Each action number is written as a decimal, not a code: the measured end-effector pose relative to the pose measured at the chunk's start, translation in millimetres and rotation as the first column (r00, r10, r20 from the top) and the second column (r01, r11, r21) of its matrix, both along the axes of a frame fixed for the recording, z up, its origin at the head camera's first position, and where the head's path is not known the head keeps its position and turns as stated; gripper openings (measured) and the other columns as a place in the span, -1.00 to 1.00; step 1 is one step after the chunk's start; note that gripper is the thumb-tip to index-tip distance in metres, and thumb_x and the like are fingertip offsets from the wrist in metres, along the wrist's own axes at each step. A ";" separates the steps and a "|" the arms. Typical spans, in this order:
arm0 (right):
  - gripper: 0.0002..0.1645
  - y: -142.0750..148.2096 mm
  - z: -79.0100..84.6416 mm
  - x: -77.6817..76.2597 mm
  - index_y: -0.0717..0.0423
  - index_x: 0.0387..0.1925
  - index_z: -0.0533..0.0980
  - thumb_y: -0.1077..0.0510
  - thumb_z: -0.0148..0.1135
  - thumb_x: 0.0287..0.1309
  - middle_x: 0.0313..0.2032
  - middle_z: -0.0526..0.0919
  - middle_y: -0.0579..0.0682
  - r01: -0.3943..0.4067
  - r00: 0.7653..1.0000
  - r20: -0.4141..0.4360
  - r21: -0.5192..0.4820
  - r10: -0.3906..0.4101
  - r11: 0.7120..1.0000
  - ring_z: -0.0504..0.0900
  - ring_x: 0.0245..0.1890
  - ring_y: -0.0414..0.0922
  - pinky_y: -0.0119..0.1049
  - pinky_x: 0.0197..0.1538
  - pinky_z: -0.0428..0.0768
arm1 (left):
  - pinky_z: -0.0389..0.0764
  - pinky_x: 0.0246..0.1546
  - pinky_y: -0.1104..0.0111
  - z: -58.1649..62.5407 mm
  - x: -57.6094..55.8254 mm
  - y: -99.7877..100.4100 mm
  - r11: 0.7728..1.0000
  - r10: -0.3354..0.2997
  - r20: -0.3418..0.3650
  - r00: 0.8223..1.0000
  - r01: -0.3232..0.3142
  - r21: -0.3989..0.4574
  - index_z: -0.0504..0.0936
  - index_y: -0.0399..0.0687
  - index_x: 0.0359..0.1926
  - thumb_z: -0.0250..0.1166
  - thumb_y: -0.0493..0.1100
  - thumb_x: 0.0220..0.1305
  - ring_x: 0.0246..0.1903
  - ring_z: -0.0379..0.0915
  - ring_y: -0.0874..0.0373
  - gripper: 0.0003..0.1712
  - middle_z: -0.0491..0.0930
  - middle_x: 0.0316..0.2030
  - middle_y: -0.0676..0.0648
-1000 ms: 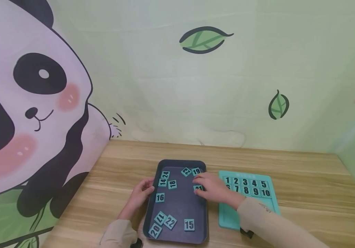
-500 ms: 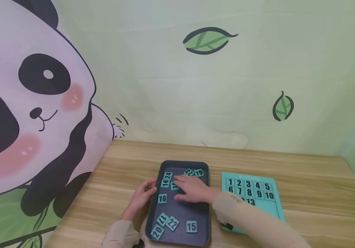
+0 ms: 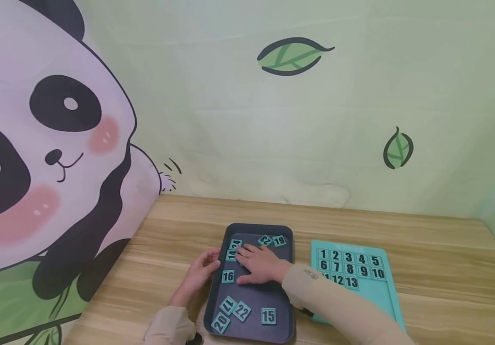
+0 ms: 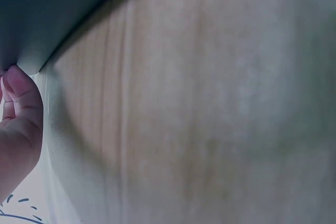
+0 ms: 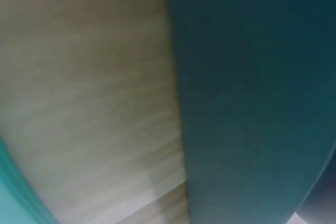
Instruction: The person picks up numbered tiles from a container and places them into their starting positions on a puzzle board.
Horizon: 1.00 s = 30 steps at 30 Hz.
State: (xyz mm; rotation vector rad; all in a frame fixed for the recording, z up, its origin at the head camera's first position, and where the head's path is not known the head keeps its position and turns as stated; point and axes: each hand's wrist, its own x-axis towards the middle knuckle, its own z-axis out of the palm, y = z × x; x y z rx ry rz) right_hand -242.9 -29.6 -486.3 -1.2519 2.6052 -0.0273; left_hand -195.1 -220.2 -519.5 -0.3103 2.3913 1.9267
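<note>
In the head view, a dark tray (image 3: 258, 297) holds several teal number tiles. My left hand (image 3: 202, 270) grips its left rim; in the left wrist view, curled fingers (image 4: 21, 90) meet the tray's edge (image 4: 31, 51). My right hand (image 3: 259, 263) is spread low over the tray's upper left part, fingertips right at the 14 tile (image 3: 231, 255) and 24 tile (image 3: 236, 244). The 16 tile (image 3: 228, 276) lies just below it. Whatever is under the palm is hidden. The right wrist view shows the tray's side (image 5: 252, 98), with no fingers visible.
Right of the tray, a teal number board (image 3: 377, 287) carries tiles in rows from 1 to 13, partly behind the right sleeve (image 3: 325, 294). Tile 15 (image 3: 268, 316), tile 22 (image 3: 241, 311) and tile 19 (image 3: 279, 241) lie apart in the tray. A printed wall (image 3: 230, 120) backs the table.
My right hand has moved left from beside the 19 and 21 tiles to the 14 and 24 tiles, covering tile 18. Row-three board tiles came into sight. The left hand stays at the rim.
</note>
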 end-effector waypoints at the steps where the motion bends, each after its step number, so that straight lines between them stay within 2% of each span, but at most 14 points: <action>1: -0.18 -0.3 -0.4 -0.5 -0.08 0.28 0.13 -0.38 -0.12 0.06 0.34 0.04 -0.12 0.001 1.000 -0.002 0.004 -0.001 1.000 0.00 0.34 -0.09 0.04 0.25 0.10 | 0.45 -0.33 0.37 -0.3 0.1 0.5 1.000 -0.001 0.000 1.000 0.001 0.001 0.37 -0.21 0.09 0.04 -0.29 0.20 -0.23 0.39 0.12 -0.60 0.45 -0.13 -0.23; 8: -0.20 0.4 -2.7 -0.3 -0.11 0.26 0.16 -0.39 -0.12 0.05 0.32 0.10 -0.14 -0.032 0.999 -0.030 0.024 0.033 0.999 0.00 0.34 -0.13 0.05 0.24 0.11 | 0.45 -0.36 0.37 -0.2 0.3 3.2 1.000 0.002 0.002 1.000 -0.002 0.008 0.37 -0.23 0.09 0.05 -0.30 0.19 -0.25 0.40 0.13 -0.60 0.45 -0.13 -0.24; 12: -0.24 2.7 -0.7 3.3 -0.10 0.22 0.24 -0.37 -0.11 0.06 0.27 0.21 -0.13 -0.066 0.995 -0.076 0.016 0.067 0.998 0.07 0.32 -0.15 0.03 0.22 0.17 | 0.46 -0.37 0.37 0.4 -0.1 2.7 1.000 0.007 0.000 1.000 -0.007 0.015 0.36 -0.25 0.09 0.05 -0.30 0.18 -0.25 0.40 0.13 -0.59 0.45 -0.12 -0.27; 18: -0.34 11.0 0.6 10.0 -0.07 0.12 0.36 -0.32 -0.07 0.07 0.17 0.37 -0.09 -0.117 0.984 -0.133 -0.004 0.116 0.993 0.20 0.25 -0.12 -0.01 0.19 0.23 | 0.43 -0.44 0.38 1.1 -0.7 2.1 1.000 -0.004 -0.026 1.000 0.005 0.004 0.36 -0.32 0.07 0.05 -0.32 0.18 -0.32 0.36 0.24 -0.59 0.44 -0.17 -0.28; 22: -0.44 18.7 1.4 14.0 -0.07 0.03 0.44 -0.26 -0.03 0.09 0.08 0.45 -0.08 -0.141 0.977 -0.162 -0.027 0.135 0.990 0.31 0.17 -0.13 -0.09 0.16 0.27 | 0.42 -0.43 0.37 2.6 0.5 2.2 1.000 -0.009 -0.025 1.000 0.009 -0.007 0.35 -0.33 0.08 0.06 -0.30 0.18 -0.28 0.36 0.18 -0.59 0.43 -0.15 -0.30; 26: -0.55 24.9 2.4 16.3 -0.09 -0.05 0.51 -0.18 0.06 0.07 -0.03 0.50 -0.10 -0.132 0.982 -0.144 -0.080 0.120 0.988 0.38 0.04 -0.17 -0.18 0.10 0.32 | 0.44 -0.42 0.38 0.1 2.1 -0.1 0.999 -0.032 -0.074 0.997 0.032 -0.004 0.39 -0.30 0.05 0.10 -0.24 0.16 -0.26 0.38 0.13 -0.59 0.44 -0.19 -0.26; 27: -0.57 25.8 2.5 16.6 -0.09 -0.07 0.51 -0.16 0.08 0.06 -0.05 0.51 -0.10 -0.122 0.985 -0.131 -0.099 0.109 0.988 0.39 0.01 -0.18 -0.20 0.08 0.34 | 0.44 -0.44 0.39 -1.3 2.8 -1.8 0.998 -0.053 -0.114 0.992 0.055 0.012 0.41 -0.25 0.04 0.11 -0.21 0.16 -0.28 0.39 0.15 -0.60 0.46 -0.21 -0.21; 30: -0.58 26.9 1.4 16.3 -0.07 -0.06 0.51 -0.10 0.14 0.03 -0.08 0.50 -0.11 -0.082 0.993 -0.093 -0.156 0.068 0.984 0.40 -0.06 -0.19 -0.25 0.01 0.37 | 0.45 -0.43 0.39 -1.4 4.0 -2.7 0.997 -0.068 -0.140 0.988 0.071 0.015 0.42 -0.24 0.03 0.13 -0.16 0.16 -0.27 0.40 0.15 -0.59 0.46 -0.23 -0.18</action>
